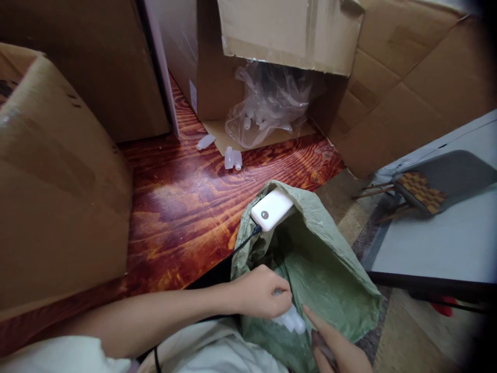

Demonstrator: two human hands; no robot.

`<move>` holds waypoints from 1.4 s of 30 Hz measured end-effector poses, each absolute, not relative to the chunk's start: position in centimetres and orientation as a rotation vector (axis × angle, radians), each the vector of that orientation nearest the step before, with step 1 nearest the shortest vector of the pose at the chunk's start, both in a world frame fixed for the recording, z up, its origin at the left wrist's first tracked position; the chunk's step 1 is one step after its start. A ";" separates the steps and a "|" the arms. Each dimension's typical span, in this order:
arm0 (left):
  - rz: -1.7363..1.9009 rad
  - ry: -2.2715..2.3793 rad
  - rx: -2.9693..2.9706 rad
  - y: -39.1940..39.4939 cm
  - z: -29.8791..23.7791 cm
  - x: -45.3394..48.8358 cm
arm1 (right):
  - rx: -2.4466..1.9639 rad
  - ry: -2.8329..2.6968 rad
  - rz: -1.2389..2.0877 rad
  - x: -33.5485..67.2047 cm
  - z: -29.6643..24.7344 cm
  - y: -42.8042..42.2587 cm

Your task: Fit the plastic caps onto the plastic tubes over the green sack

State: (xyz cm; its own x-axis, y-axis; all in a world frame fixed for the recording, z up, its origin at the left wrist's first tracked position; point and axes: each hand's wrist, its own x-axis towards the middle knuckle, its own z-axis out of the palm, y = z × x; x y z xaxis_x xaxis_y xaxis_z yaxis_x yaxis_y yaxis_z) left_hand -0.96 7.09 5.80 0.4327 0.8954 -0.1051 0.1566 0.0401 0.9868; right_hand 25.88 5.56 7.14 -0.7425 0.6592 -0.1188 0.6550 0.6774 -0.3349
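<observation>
My left hand [261, 291] is closed in a pinch on small clear plastic bottles [290, 318] at the mouth of a green bag [330, 269] on my lap. My right hand [333, 346] reaches in from the lower right, its fingers stretched toward the same bottles and touching them. A white power bank [271, 208] with a black cable [244, 242] lies on the bag's upper edge.
Loose clear bottles [232, 158] lie on the red-brown wooden floor [186, 202] before an open cardboard box [287, 36] holding a clear plastic bag [267, 103] of more. A large cardboard box [58, 171] stands left. A grey chair [438, 181] stands at right.
</observation>
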 end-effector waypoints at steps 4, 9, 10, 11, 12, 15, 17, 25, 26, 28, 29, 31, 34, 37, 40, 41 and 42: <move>0.706 1.035 1.388 7.1 6.1 -1.1 | -1.044 -2.859 0.642 25.6 7.4 5.6; 0.648 1.027 1.255 7.0 6.0 -0.8 | -1.233 -2.690 0.535 24.1 7.9 5.9; 0.626 1.018 1.213 7.0 5.8 -0.7 | -1.203 -2.676 0.533 23.6 7.9 5.8; 0.605 1.011 1.172 7.1 5.6 -0.7 | -1.175 -2.660 0.547 23.1 7.8 5.8; 0.587 1.005 1.136 7.1 5.4 -0.6 | -1.175 -2.629 0.558 22.5 7.6 5.7; 0.598 1.022 1.090 7.4 5.1 -0.7 | -1.371 -2.411 0.583 20.5 7.2 5.4; 0.643 1.063 1.102 7.4 5.1 -0.9 | -1.542 -2.234 0.656 19.4 7.1 5.3; 0.767 1.172 1.086 7.4 5.5 -0.9 | -1.747 -1.250 1.445 18.2 6.4 4.9; 0.766 1.172 1.060 7.5 5.5 -0.9 | -1.713 -1.134 1.501 18.4 5.9 4.8; 0.761 1.163 1.009 7.7 5.3 -0.8 | -1.684 -0.965 1.567 19.0 4.8 4.4; 0.760 1.157 0.989 7.7 5.2 -0.8 | -1.689 -0.912 1.585 19.4 4.4 4.2; 0.763 1.150 0.964 7.8 5.0 -0.7 | -1.701 -0.878 1.596 20.1 3.9 3.9; 0.777 1.150 0.968 7.6 4.9 -0.6 | -1.697 -0.959 1.576 20.7 4.2 3.8; 0.784 1.161 1.010 7.4 4.9 -0.6 | -1.661 -1.073 1.432 20.7 5.2 4.3; 0.830 1.215 1.115 7.2 5.1 -0.6 | -1.726 -1.298 1.233 20.5 6.1 5.0; 0.853 1.237 1.165 7.1 5.1 -0.6 | -1.780 -1.405 1.188 20.4 6.4 5.2; 0.873 1.255 1.216 7.1 5.2 -0.6 | -1.829 -1.515 1.164 20.3 6.7 5.3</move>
